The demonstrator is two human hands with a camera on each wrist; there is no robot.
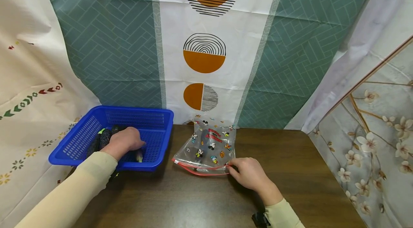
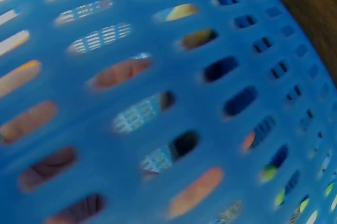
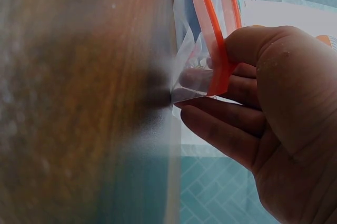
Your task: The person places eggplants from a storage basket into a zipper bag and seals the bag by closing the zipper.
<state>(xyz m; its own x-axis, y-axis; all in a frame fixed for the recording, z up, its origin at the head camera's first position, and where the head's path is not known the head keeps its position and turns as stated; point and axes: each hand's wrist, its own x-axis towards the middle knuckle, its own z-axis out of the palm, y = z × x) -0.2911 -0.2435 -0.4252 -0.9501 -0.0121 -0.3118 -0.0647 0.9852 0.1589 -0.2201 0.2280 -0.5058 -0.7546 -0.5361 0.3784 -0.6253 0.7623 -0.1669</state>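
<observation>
My left hand [image 1: 127, 140] reaches down into a blue plastic basket [image 1: 151, 165], its fingers mostly hidden from the head camera. Beside it lie dark, bumpy-skinned vegetables [image 1: 104, 138], one with a bright green tip. A pale-ended piece [image 1: 139, 155] shows just below the hand; I cannot tell whether the fingers hold it. In the left wrist view the slotted basket wall [image 2: 131, 98] covers most of the scene, with bits of fingers [image 2: 197, 192] behind it. My right hand [image 1: 250, 174] pinches the red-zipped corner of a clear, cartoon-printed zip bag [image 1: 206, 149] between thumb and fingers.
The basket and bag lie on a brown wooden table [image 1: 155, 199]. A patterned green and white cloth [image 1: 206, 23] hangs behind it. Cream cloth [image 1: 25, 124] hangs at the left, floral cloth [image 1: 380, 170] at the right. A black device [image 1: 260, 219] sits at my right wrist.
</observation>
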